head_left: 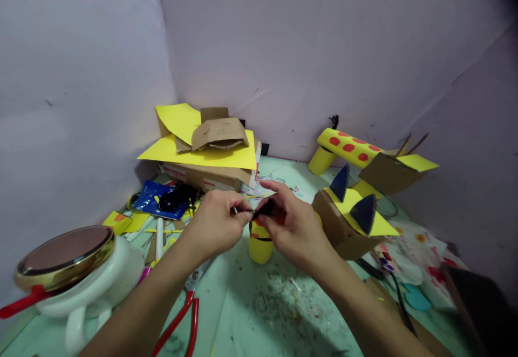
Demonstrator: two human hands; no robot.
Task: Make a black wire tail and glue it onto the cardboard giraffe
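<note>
Both my hands meet over the rear of a paper craft animal, above its yellow tube leg (260,251). My right hand (292,221) is closed in a pinch on a black yarn tuft (266,208). Thumb and index finger of my left hand (220,221) are pressed together at the tuft's thin end; what lies between them is too small to make out. The animal's cardboard box head (338,227), topped with yellow paper and two dark blue ears (363,214), faces right. My right hand hides most of its body.
Behind it stands a red-spotted yellow paper animal (352,149). Yellow sheets (232,155) and cardboard cover a box (202,176) at the back. Red-handled pliers (193,314) lie by my left forearm. A white mug (91,276) with a gold-rimmed mirror (65,254) stands left.
</note>
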